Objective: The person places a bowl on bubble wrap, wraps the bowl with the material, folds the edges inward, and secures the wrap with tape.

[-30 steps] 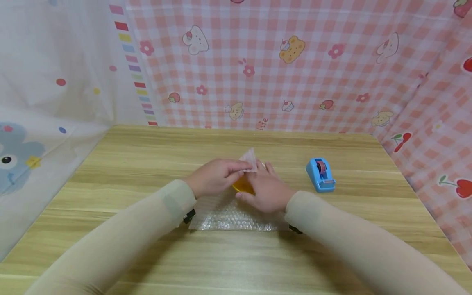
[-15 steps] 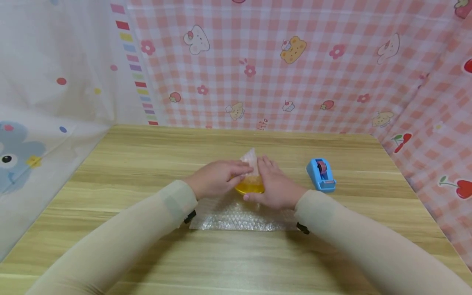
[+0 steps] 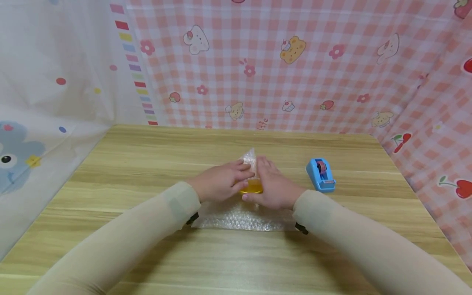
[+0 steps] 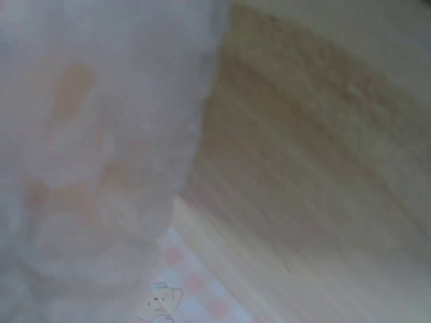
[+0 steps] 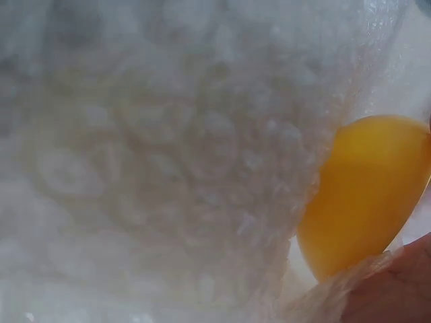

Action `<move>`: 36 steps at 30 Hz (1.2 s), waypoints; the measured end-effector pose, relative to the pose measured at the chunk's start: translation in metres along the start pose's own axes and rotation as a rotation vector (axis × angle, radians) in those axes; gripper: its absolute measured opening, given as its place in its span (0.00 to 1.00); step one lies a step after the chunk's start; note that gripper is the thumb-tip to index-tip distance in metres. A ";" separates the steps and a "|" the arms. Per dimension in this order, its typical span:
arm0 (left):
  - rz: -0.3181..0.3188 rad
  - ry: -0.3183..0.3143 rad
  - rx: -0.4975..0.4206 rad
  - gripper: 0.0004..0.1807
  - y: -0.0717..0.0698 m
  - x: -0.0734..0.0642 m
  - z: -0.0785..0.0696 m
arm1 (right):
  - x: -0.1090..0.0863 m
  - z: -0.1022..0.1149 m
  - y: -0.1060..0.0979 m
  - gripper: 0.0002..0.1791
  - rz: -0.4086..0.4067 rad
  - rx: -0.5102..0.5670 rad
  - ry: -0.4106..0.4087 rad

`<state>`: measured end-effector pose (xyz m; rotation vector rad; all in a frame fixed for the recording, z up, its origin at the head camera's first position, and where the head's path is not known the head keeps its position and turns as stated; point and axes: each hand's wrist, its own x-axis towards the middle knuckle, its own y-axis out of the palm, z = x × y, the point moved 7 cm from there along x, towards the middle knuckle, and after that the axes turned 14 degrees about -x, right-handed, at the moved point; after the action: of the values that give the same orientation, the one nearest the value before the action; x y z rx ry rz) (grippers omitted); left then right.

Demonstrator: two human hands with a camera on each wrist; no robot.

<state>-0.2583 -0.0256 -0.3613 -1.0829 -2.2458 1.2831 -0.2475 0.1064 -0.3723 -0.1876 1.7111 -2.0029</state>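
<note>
A yellow, smooth, rounded object (image 3: 252,187) sits on a sheet of clear bubble wrap (image 3: 236,221), with part of the wrap folded over it to a point at the back. My left hand (image 3: 221,180) rests on the folded wrap from the left, fingers spread and fairly straight. From the right, my right hand (image 3: 274,186) lies along the wrap with straight fingers, its thumb near the object's front edge. In the right wrist view the yellow object (image 5: 363,195) shows beside a wrap layer; its exact kind is hidden. The left wrist view shows only blurred wrap (image 4: 94,148) and tabletop.
A light blue tape dispenser (image 3: 321,176) with a reddish roll stands to the right of my right hand. The wood-grain table (image 3: 236,262) is bounded at the back by a pink checked cloth (image 3: 258,73) and on the left by a white printed one (image 3: 73,82).
My right hand has shifted right off the top of the yellow object, uncovering more of it. The left hand's fingers, earlier together at the wrap's flap, now spread over it, slightly farther right.
</note>
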 end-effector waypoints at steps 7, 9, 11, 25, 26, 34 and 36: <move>0.039 -0.003 0.013 0.32 0.007 0.001 0.001 | -0.001 0.002 -0.001 0.67 0.004 0.002 -0.029; 0.035 -0.011 0.008 0.33 0.008 0.002 0.001 | -0.001 0.002 -0.001 0.67 0.001 -0.004 -0.033; 0.034 -0.016 0.009 0.33 0.009 0.003 0.001 | -0.001 0.001 -0.001 0.67 -0.001 -0.007 -0.036; 0.067 -0.102 0.118 0.59 0.006 0.012 0.007 | 0.000 -0.004 0.000 0.68 0.043 0.030 -0.047; 0.063 -0.101 0.126 0.58 0.006 0.013 0.007 | 0.000 -0.004 0.000 0.68 0.050 0.031 -0.048; 0.036 -0.135 0.186 0.59 0.011 0.017 0.007 | -0.001 -0.008 0.000 0.68 0.097 0.066 -0.068; 0.038 -0.157 0.189 0.59 0.013 0.018 0.007 | 0.000 -0.010 0.001 0.66 0.109 0.075 -0.077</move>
<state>-0.2685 -0.0121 -0.3768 -0.9908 -2.1670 1.6105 -0.2513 0.1156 -0.3749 -0.1412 1.5622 -1.9515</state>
